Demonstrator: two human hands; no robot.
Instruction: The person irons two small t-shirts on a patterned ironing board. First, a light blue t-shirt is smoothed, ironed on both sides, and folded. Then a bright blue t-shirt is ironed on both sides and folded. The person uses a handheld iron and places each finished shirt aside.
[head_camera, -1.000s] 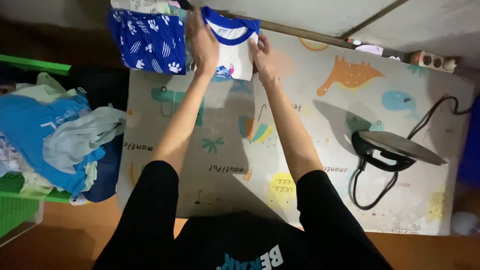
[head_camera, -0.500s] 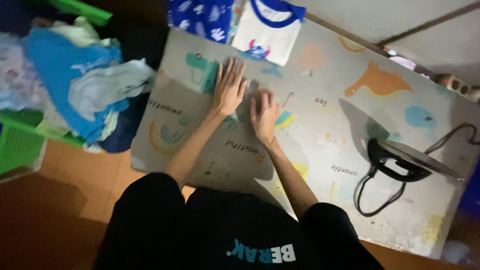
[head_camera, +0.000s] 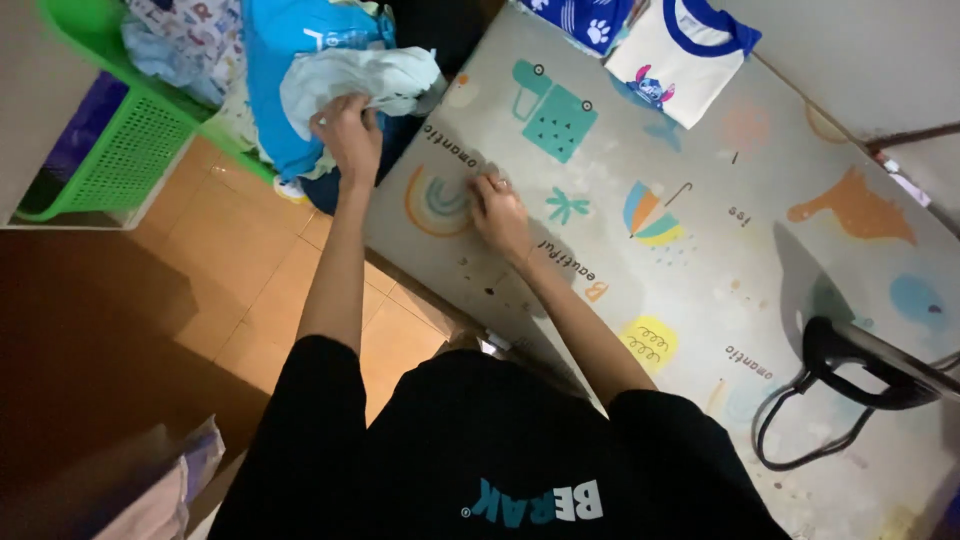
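My left hand (head_camera: 347, 130) grips a pale blue-grey garment (head_camera: 360, 75) lying on top of a pile of clothes at the mat's left edge. Under it is a bright blue garment (head_camera: 280, 60). My right hand (head_camera: 500, 212) rests flat on the printed play mat (head_camera: 700, 260), fingers together, holding nothing. At the mat's far end lie a folded white shirt with blue collar (head_camera: 680, 60) and a folded dark blue paw-print garment (head_camera: 590, 20).
A green plastic laundry basket (head_camera: 110, 140) stands on the tiled floor (head_camera: 250, 290) at the left, holding more clothes. A black iron with its cord (head_camera: 860, 370) sits at the mat's right. More fabric (head_camera: 160, 500) lies at the bottom left.
The view swung left. My left hand left the mat and took hold of the pale garment on the pile. My right hand stayed on the mat.
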